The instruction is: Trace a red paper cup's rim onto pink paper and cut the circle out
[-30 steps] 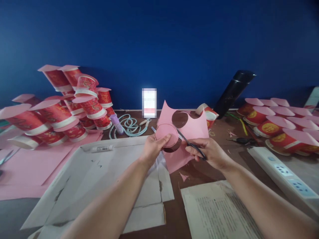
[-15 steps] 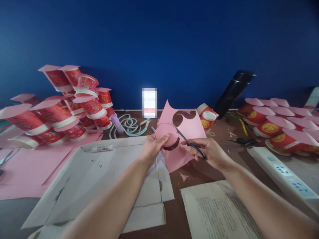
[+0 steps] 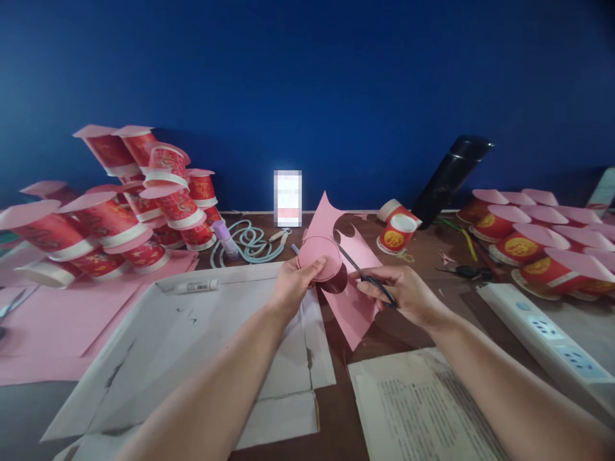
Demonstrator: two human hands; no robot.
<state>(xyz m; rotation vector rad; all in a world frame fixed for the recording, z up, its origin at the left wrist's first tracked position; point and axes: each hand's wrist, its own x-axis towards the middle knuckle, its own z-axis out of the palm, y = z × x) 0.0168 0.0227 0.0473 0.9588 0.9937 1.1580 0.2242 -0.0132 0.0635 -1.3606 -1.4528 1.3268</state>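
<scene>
Pinched under the thumb of my left hand (image 3: 293, 282) is the round part of a pink paper sheet (image 3: 353, 314), with a circular line showing near its edge. A dark reddish patch shows just below this round part; I cannot tell whether it is a cup or the table. My right hand (image 3: 398, 288) is closed around black-handled scissors (image 3: 353, 259), whose blades lie along the right edge of the round part. The rest of the sheet hangs loose behind the scissors, with curved cut-outs at its top and a pointed lower corner.
Red paper cups topped with pink paper (image 3: 166, 166) are stacked at left; more cups (image 3: 521, 246) stand at right. Behind my hands are a red cup (image 3: 394, 235), a black flask (image 3: 451, 176), a pale cable (image 3: 254, 240) and a lit phone (image 3: 287, 198). A power strip (image 3: 542, 333) lies right.
The loose part of the pink sheet has swung inward and its lower corner has dropped, uncovering more of the red cup behind. Both hands stay almost in place.
</scene>
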